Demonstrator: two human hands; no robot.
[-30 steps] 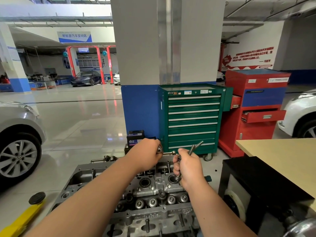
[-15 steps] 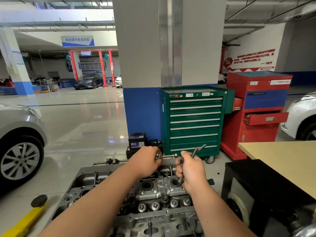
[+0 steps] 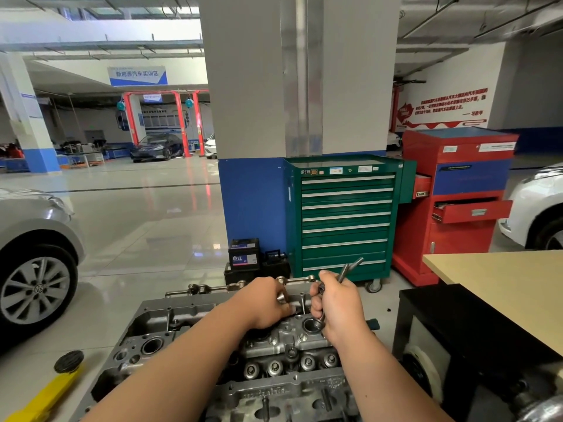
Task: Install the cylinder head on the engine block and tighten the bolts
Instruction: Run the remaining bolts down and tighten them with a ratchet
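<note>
bolts point(image 3: 350, 269) stand bunched in right hand point(image 3: 338, 306) while left hand point(image 3: 268, 303) pinches one bolt point(image 3: 281, 297).

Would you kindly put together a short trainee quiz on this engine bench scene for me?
1. True or false: the right hand grips several long steel bolts.
2. Which tool cabinet has a drawer pulled open? A green, B red.
3. Which hand pinches a small metal part over the grey metal cylinder head?
Key: 1 true. 2 B, the red tool cabinet. 3 the left hand.
</note>
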